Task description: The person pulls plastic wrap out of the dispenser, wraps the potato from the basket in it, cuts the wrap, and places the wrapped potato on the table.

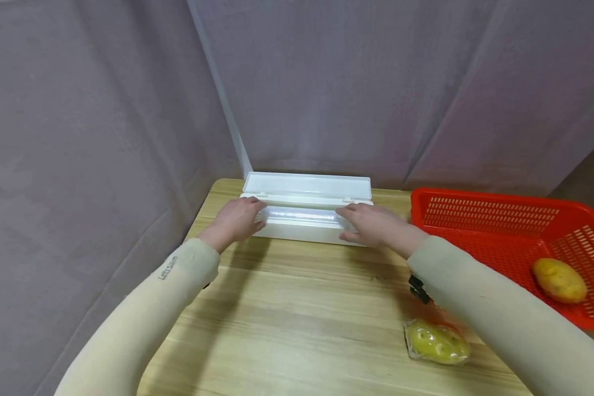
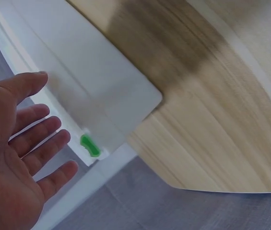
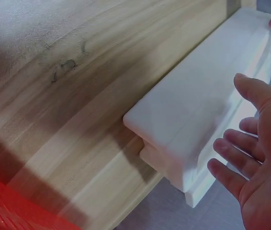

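A long white cling film dispenser lies at the far edge of the table, its lid raised at the back. Inside, a shiny clear roll of film shows between the hands. My left hand is over the dispenser's left end; the left wrist view shows its fingers spread and loosely bent, near a small green slider. Over the right end is my right hand, with thumb and fingers apart in the right wrist view. Whether the fingertips touch the film cannot be told.
A red plastic basket stands at the right with one potato in it. Another potato, wrapped in clear film, lies on the wooden table beside my right forearm. Grey curtains hang behind and at the left.
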A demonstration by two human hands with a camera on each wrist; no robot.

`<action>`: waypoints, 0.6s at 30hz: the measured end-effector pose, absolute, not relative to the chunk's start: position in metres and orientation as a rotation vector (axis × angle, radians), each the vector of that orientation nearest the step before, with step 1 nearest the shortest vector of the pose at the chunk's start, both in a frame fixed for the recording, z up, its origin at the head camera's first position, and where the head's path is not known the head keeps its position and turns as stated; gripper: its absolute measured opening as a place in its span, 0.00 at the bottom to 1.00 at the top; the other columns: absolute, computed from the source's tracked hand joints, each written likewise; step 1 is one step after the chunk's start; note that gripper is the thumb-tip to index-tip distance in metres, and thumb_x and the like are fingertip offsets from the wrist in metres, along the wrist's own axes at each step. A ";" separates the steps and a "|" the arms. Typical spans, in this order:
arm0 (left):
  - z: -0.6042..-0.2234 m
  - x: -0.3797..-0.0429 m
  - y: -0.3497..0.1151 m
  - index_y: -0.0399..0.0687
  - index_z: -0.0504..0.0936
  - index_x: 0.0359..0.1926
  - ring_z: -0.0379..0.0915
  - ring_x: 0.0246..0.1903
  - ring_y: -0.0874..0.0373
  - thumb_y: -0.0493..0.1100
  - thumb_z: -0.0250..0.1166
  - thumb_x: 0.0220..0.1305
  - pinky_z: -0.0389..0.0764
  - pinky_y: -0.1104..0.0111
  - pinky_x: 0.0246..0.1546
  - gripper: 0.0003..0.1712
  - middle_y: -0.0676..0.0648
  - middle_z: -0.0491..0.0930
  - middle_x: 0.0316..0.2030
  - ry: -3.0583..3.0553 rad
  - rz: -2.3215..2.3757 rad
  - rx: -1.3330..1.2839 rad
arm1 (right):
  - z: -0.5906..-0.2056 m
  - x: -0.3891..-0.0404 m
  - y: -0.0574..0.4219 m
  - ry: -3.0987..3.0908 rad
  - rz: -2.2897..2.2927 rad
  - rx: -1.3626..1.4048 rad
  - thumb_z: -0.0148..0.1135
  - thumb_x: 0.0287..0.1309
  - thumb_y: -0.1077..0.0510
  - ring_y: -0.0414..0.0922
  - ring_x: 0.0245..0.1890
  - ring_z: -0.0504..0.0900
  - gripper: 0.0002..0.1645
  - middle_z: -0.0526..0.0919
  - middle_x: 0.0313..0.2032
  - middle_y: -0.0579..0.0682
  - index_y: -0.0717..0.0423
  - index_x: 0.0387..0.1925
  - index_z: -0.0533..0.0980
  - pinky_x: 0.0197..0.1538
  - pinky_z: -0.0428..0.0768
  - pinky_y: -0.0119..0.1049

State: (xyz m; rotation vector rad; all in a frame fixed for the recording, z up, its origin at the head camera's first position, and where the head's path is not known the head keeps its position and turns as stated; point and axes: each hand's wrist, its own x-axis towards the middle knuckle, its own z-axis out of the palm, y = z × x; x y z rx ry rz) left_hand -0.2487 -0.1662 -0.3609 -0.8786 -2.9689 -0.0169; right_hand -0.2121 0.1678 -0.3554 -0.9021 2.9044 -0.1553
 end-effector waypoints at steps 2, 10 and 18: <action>-0.365 -0.250 -0.168 0.37 0.83 0.61 0.83 0.57 0.39 0.45 0.71 0.71 0.83 0.45 0.56 0.23 0.36 0.85 0.57 -2.950 -0.014 -0.887 | -0.359 -0.215 0.167 2.907 -0.136 -0.906 0.68 0.72 0.48 0.67 0.70 0.74 0.38 0.76 0.69 0.71 0.67 0.73 0.71 0.71 0.74 0.63; -0.381 -0.246 -0.171 0.38 0.85 0.53 0.86 0.45 0.40 0.43 0.74 0.69 0.86 0.46 0.46 0.16 0.38 0.86 0.50 -2.854 -0.050 -0.910 | -0.366 -0.216 0.169 2.909 -0.094 -0.904 0.67 0.72 0.48 0.67 0.66 0.78 0.35 0.78 0.66 0.69 0.66 0.69 0.73 0.69 0.76 0.61; -0.393 -0.238 -0.170 0.42 0.82 0.38 0.85 0.36 0.44 0.35 0.74 0.64 0.86 0.49 0.39 0.07 0.43 0.85 0.36 -2.688 -0.043 -0.980 | -0.369 -0.202 0.176 2.955 -0.076 -1.030 0.70 0.70 0.50 0.65 0.62 0.81 0.29 0.82 0.59 0.68 0.66 0.61 0.78 0.66 0.80 0.59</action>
